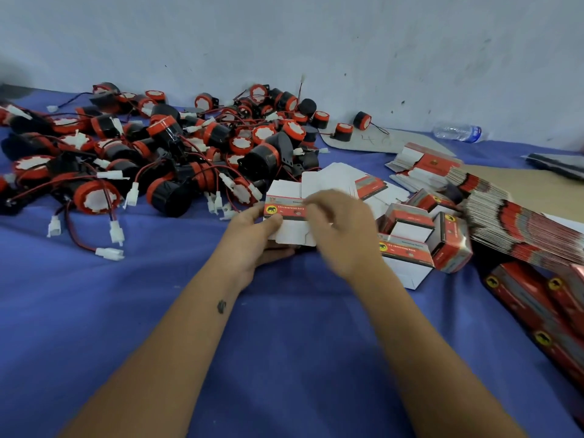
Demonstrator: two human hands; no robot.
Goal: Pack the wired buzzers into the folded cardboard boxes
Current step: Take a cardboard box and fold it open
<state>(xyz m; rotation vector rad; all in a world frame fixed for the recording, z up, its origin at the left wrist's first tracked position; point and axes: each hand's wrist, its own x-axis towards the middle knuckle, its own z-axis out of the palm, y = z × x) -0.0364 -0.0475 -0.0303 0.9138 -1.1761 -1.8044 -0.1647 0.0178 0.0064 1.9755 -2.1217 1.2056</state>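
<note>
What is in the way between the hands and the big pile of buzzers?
Only the box itself. The left hand and right hand both hold it, and the buzzers lie just behind it on the blue cloth. Nothing else visible blocks the reach.

Bare forearms; dark mark on left forearm (221, 306).

box (286, 213): glossy printed card, matt white inside
buzzers (164, 150): shiny black-and-red plastic
table cover (158, 311): matt blue cloth
</note>
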